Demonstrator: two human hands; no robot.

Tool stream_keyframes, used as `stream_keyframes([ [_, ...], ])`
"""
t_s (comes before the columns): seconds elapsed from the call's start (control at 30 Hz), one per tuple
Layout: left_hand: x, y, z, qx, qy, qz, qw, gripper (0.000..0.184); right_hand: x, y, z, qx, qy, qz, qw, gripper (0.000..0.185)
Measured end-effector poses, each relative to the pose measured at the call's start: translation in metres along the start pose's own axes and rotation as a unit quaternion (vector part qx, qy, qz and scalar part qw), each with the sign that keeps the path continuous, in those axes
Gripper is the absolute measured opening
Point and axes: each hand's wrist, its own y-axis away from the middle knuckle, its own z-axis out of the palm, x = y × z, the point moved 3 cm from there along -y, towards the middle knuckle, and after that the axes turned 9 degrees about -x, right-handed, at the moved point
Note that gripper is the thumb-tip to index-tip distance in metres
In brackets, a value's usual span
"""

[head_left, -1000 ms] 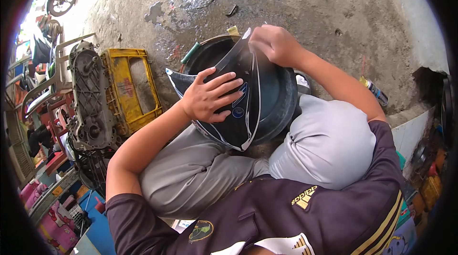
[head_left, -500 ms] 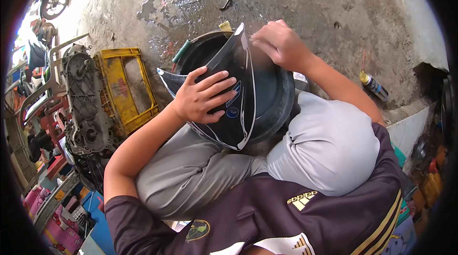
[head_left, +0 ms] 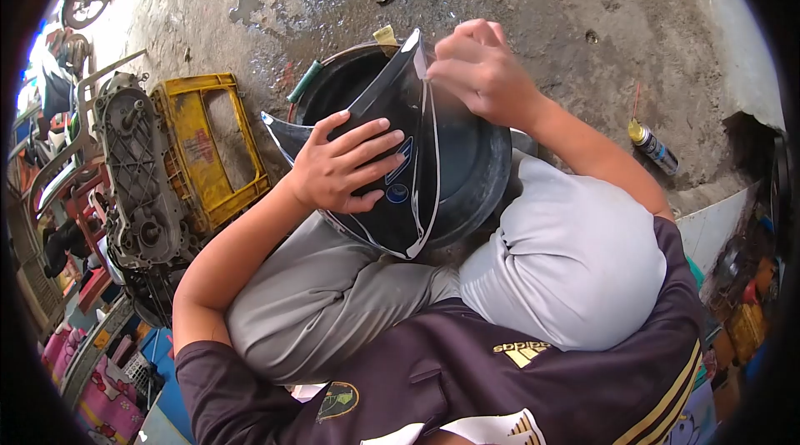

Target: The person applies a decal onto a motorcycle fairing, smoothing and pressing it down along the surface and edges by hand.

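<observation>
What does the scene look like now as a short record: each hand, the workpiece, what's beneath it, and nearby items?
Left hand: fingers spread over the face of the black panel
Right hand: fingers bent, at the panel's upper tip; blurred, grip unclear
Workpiece: panel, dark with white edging and a round blue emblem
Beneath: black basin, green grip on its handle
Left side: yellow crate, metal engine casing
Right side: spray can on the floor
Floor: wet beyond the basin
</observation>
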Motion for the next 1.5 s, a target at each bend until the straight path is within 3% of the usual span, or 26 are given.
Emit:
stream_keyframes([
  [0.07,0.0008,-0.0007,0.0011,-0.001,0.002,-0.002,1.000,0.056,0.0017,-0.0021,-0.0002,0.045,0.019,0.059,0.997,0.012],
  [0.2,0.0007,-0.0006,-0.0004,0.003,0.002,-0.001,1.000,0.056,-0.0044,-0.0013,0.0007,0.034,-0.009,0.035,0.999,0.012],
  [0.4,0.0009,-0.0014,0.0005,0.003,0.008,-0.003,1.000,0.057,-0.0002,0.0023,0.0042,0.057,-0.009,0.075,0.996,0.011],
  [0.47,-0.0001,-0.0006,-0.0009,0.002,0.006,0.000,1.000,0.058,-0.0035,0.0041,0.0052,0.025,-0.028,0.034,0.999,0.011],
  [0.6,0.0005,-0.0014,0.0006,-0.001,0.004,-0.004,1.000,0.058,0.0004,0.0005,0.0044,0.047,-0.008,0.062,0.997,0.012],
  [0.77,-0.0005,-0.0015,-0.0009,-0.001,-0.003,0.002,1.000,0.058,-0.0028,0.0032,0.0049,0.033,-0.017,0.028,0.999,0.011],
  [0.9,0.0014,-0.0021,0.0005,-0.002,0.000,-0.005,1.000,0.058,-0.0021,0.0040,0.0063,0.060,-0.027,0.071,0.995,0.011],
  [1.0,0.0012,-0.0007,-0.0003,-0.001,-0.002,-0.004,1.000,0.058,-0.0042,0.0029,0.0035,0.027,-0.032,0.008,0.999,0.012],
  [1.17,0.0017,-0.0011,-0.0002,-0.005,-0.001,-0.007,1.000,0.057,-0.0031,0.0038,0.0086,0.072,-0.022,0.076,0.994,0.013],
  [1.3,0.0011,-0.0015,-0.0005,-0.004,-0.002,-0.005,1.000,0.058,-0.0042,0.0030,0.0055,0.021,-0.014,-0.005,1.000,0.013],
  [1.37,0.0007,-0.0020,-0.0005,-0.008,-0.002,-0.006,1.000,0.058,-0.0027,0.0031,0.0063,0.062,-0.022,0.050,0.997,0.013],
  [1.5,0.0018,-0.0009,-0.0002,-0.001,0.001,-0.006,1.000,0.058,-0.0027,0.0034,0.0075,0.072,-0.012,0.068,0.995,0.012],
])
